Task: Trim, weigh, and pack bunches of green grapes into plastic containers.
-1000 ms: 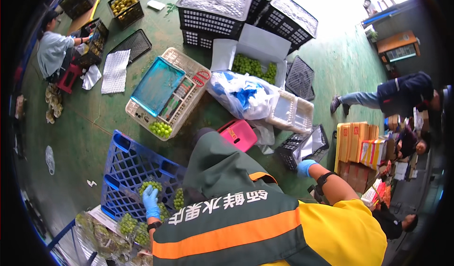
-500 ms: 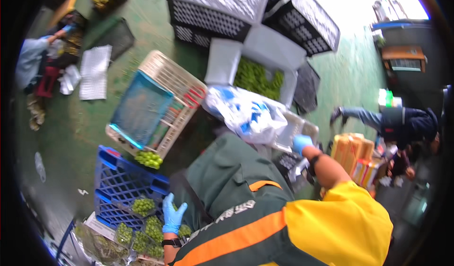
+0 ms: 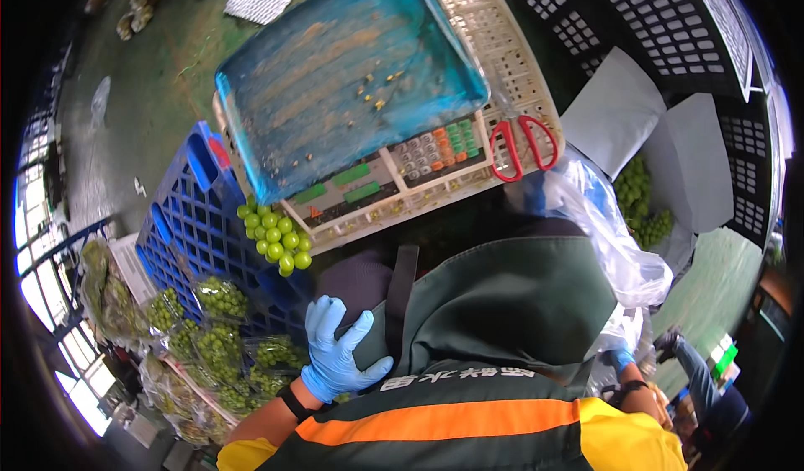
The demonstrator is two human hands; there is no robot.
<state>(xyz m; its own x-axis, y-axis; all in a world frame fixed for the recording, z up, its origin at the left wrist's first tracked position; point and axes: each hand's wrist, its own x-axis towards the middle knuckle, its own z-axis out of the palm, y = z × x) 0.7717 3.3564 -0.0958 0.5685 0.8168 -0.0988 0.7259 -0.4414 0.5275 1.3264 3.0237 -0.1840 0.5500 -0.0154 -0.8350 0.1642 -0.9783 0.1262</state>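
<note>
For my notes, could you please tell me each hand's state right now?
Left hand: open, nothing visible in it.
Right hand: partly hidden by the plastic bag; cannot be told.

1 head-worn fisheye camera looks steeply down over the wearer's apron, with the scale close ahead.

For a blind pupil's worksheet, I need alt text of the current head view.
A gloved left hand is spread open over a dark apron; the right hand is by a plastic bag, its grip hidden. Ahead, a blue-trayed scale sits on a pale crate with red scissors and a grape bunch; left, packed grapes lie near a blue crate.
</note>
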